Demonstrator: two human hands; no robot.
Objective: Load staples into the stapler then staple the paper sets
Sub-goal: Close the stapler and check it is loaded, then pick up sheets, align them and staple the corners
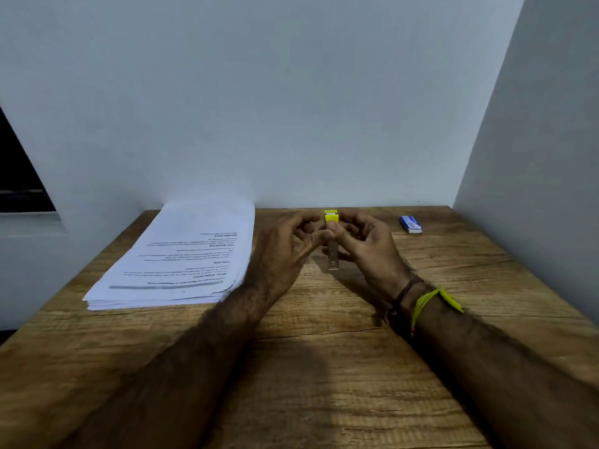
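A yellow stapler point(332, 241) is pinched in both grips, left hand point(285, 254) and right hand point(369, 251), for loading; staple box point(410, 224) at 2 o'clock must be fetched.

Both forearms are being held out over the table point(324, 367), converging toward its far middle. The left hand point(285, 251) is being kept with fingers curled, its thumb tip being pressed against the stapler point(332, 241). The right hand point(366, 247) is being wrapped round the same stapler, thumb laid along it. Threads point(421, 303) are being worn at the right wrist.
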